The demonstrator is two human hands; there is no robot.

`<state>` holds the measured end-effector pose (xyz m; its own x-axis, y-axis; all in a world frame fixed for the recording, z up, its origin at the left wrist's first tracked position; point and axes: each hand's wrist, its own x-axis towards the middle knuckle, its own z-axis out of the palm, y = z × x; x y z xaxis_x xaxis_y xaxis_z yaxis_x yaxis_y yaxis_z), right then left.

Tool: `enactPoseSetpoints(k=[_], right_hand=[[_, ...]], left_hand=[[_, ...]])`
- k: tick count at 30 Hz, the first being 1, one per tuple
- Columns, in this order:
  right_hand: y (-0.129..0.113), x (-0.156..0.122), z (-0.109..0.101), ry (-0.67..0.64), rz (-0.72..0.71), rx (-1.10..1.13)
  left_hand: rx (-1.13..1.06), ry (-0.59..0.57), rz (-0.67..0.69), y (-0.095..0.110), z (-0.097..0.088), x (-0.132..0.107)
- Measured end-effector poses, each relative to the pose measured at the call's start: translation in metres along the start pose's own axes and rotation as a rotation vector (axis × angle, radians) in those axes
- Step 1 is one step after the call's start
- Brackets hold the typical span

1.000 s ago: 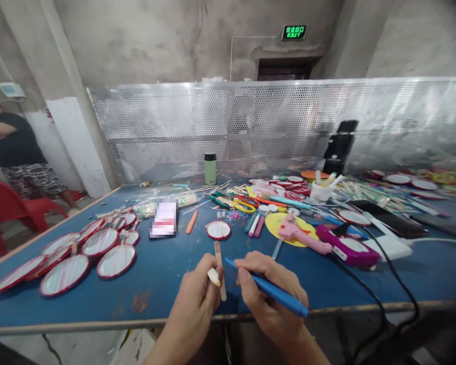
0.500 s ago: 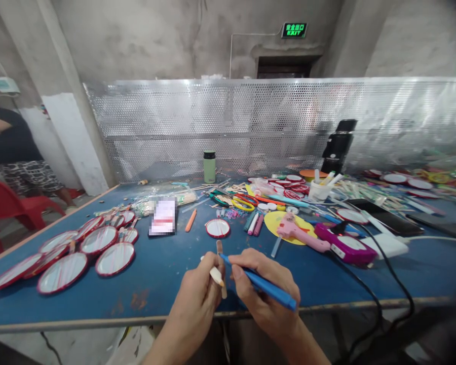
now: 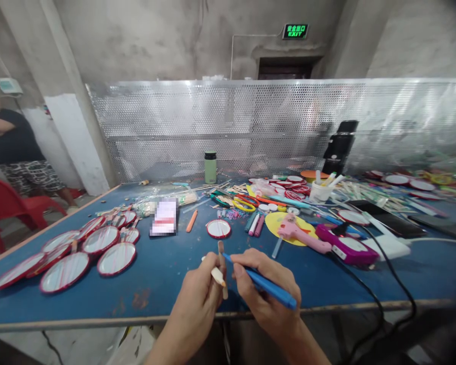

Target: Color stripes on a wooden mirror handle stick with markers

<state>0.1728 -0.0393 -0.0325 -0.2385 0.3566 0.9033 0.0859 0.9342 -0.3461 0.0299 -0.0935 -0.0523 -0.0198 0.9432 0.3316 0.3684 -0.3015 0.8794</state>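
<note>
Fingers (image 3: 207, 284) of my left hand (image 3: 195, 304) pinch a wooden craft stick (image 3: 221, 251) nearly upright over the near edge of the blue table (image 3: 167, 274), with a second pale stick (image 3: 216, 276) in the same grip. My right hand (image 3: 264, 294) is closed around a blue pen-like tool (image 3: 269, 289), whose tip touches the craft stick. A red-rimmed disc (image 3: 218, 229) lies at 12 o'clock from the hands and a pink glue gun (image 3: 298, 234) at 2 o'clock.
</note>
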Motion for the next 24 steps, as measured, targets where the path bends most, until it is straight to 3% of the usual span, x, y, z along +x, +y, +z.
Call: enactPoseSetpoints(k=[24], right_hand=[[-0.0027,0.0008,-0.0012,-0.009,-0.008,0.006]], left_hand=[[-0.005,0.016,0.006,0.0016,-0.0003,0.0006]])
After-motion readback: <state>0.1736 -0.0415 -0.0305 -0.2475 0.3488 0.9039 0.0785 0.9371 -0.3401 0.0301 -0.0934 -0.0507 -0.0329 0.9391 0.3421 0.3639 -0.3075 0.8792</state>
